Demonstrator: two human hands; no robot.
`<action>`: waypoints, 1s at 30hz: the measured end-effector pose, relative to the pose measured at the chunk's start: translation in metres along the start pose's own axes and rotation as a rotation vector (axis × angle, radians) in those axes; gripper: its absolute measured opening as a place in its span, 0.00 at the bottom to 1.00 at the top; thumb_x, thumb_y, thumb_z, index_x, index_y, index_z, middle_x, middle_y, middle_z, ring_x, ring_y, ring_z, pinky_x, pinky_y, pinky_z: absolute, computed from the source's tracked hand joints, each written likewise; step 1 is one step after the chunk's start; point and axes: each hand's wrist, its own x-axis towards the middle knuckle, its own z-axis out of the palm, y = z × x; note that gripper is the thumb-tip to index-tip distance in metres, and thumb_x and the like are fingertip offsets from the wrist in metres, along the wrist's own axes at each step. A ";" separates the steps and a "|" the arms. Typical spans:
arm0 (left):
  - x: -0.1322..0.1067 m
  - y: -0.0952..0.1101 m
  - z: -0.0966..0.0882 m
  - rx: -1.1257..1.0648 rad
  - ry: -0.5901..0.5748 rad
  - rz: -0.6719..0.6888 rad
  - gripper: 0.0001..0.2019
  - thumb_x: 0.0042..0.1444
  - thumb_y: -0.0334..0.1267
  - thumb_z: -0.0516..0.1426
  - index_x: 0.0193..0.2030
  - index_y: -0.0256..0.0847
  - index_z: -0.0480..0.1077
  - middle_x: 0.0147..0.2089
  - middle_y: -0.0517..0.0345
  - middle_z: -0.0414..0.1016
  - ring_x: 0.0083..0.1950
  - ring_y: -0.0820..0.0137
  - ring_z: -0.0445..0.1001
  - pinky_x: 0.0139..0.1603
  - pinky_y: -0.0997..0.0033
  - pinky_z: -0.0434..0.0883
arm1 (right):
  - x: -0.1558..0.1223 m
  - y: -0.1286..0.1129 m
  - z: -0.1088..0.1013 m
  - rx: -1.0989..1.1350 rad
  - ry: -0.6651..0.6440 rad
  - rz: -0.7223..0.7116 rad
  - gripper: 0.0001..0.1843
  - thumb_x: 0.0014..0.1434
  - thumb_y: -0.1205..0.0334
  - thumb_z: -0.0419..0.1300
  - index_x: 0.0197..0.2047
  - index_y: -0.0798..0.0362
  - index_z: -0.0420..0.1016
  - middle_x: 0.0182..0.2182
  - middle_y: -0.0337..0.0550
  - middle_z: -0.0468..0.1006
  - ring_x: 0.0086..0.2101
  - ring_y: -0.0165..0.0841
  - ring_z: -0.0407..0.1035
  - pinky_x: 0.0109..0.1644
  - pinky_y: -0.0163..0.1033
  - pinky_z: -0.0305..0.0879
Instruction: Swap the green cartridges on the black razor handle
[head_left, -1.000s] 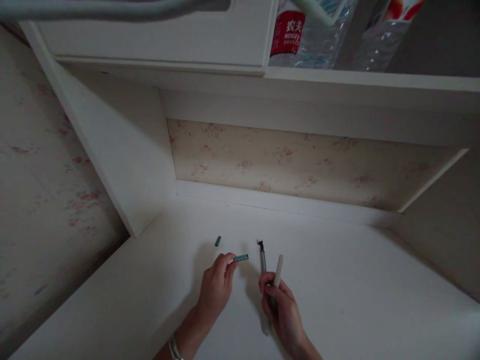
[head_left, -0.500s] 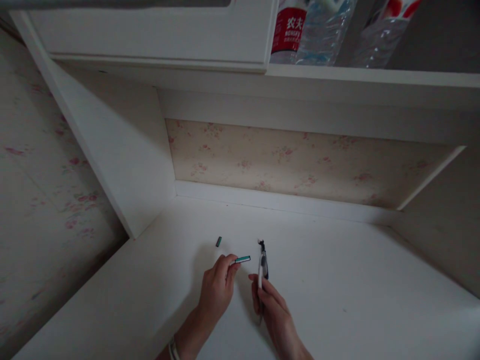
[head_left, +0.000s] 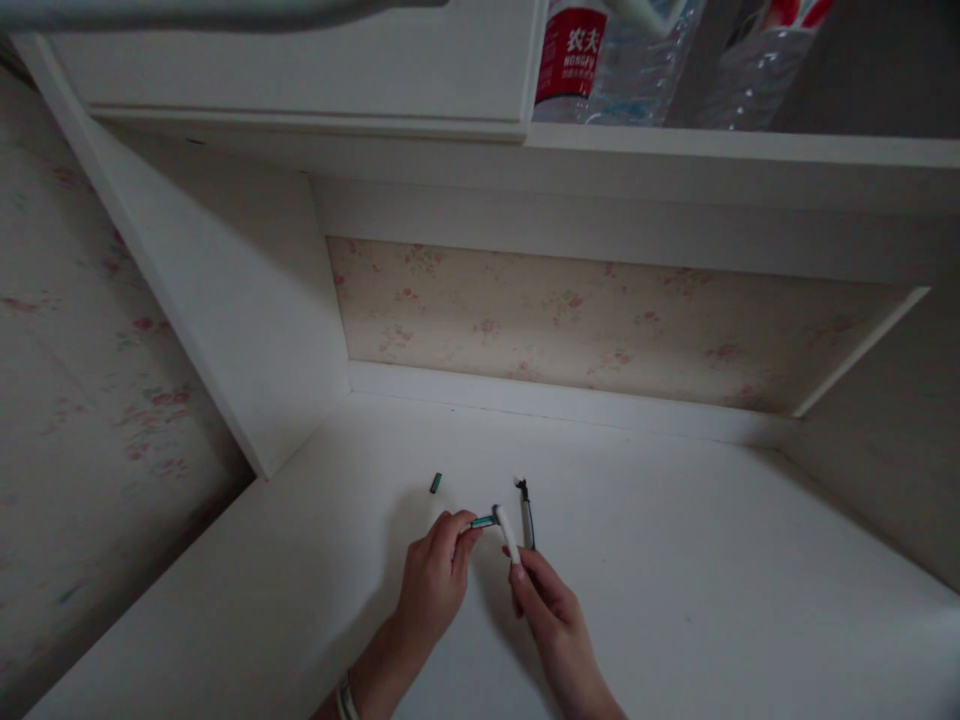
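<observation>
My left hand (head_left: 435, 572) pinches a small teal and black blade cartridge (head_left: 482, 521) between thumb and fingers, just above the white desk (head_left: 675, 560). My right hand (head_left: 546, 605) grips a white razor handle (head_left: 507, 532), whose tip touches the end of the cartridge. A second, dark-tipped handle (head_left: 526, 510) lies on the desk just right of it, by my right fingers. Another small teal piece (head_left: 436, 482) lies loose on the desk beyond my left hand.
The desk sits in a white alcove with a side panel (head_left: 247, 300) on the left and a floral back panel (head_left: 585, 325). On the shelf above stand plastic water bottles (head_left: 592, 60). A bracelet (head_left: 346, 697) is on my left wrist.
My right hand swung the white handle leftwards until its tip met the cartridge held in my left hand. The dark-tipped handle has stayed on the desk.
</observation>
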 end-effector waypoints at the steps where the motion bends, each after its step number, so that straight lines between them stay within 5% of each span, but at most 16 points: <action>1: 0.000 0.001 0.000 -0.002 0.000 0.003 0.09 0.67 0.40 0.48 0.44 0.41 0.67 0.33 0.57 0.73 0.30 0.71 0.75 0.31 0.76 0.70 | 0.000 0.000 0.001 -0.018 -0.023 -0.010 0.20 0.62 0.45 0.58 0.46 0.52 0.76 0.26 0.38 0.66 0.26 0.32 0.59 0.29 0.34 0.56; 6: 0.000 0.002 -0.001 0.034 0.023 0.025 0.12 0.68 0.41 0.45 0.43 0.41 0.67 0.33 0.56 0.73 0.32 0.70 0.75 0.31 0.75 0.70 | -0.004 0.003 0.009 -0.053 -0.104 -0.041 0.19 0.63 0.45 0.57 0.44 0.52 0.77 0.28 0.40 0.68 0.27 0.33 0.60 0.30 0.35 0.57; 13: -0.001 0.000 0.000 0.042 0.033 0.027 0.10 0.67 0.41 0.48 0.43 0.41 0.67 0.33 0.56 0.74 0.32 0.70 0.75 0.32 0.74 0.71 | -0.003 0.006 0.008 -0.012 0.028 0.038 0.23 0.60 0.41 0.59 0.45 0.53 0.75 0.22 0.36 0.64 0.23 0.32 0.58 0.26 0.34 0.55; 19: -0.002 -0.001 0.002 0.029 0.035 0.026 0.12 0.67 0.40 0.46 0.40 0.41 0.68 0.32 0.56 0.73 0.32 0.70 0.76 0.31 0.74 0.72 | -0.005 0.001 0.015 0.016 -0.111 0.037 0.22 0.61 0.42 0.58 0.43 0.55 0.76 0.23 0.36 0.64 0.23 0.31 0.56 0.25 0.33 0.54; 25: -0.002 -0.005 0.005 0.001 0.077 0.031 0.10 0.66 0.41 0.48 0.42 0.40 0.68 0.34 0.55 0.74 0.32 0.69 0.76 0.32 0.74 0.73 | 0.000 0.011 0.009 0.020 0.058 0.067 0.26 0.59 0.39 0.59 0.44 0.55 0.75 0.19 0.34 0.61 0.21 0.30 0.55 0.24 0.33 0.51; 30: -0.002 -0.005 0.006 -0.037 0.046 -0.025 0.11 0.67 0.41 0.47 0.41 0.41 0.68 0.34 0.55 0.74 0.33 0.69 0.77 0.33 0.73 0.74 | -0.003 0.006 0.015 0.083 -0.103 0.081 0.24 0.60 0.41 0.59 0.43 0.55 0.75 0.20 0.35 0.61 0.22 0.29 0.54 0.25 0.33 0.51</action>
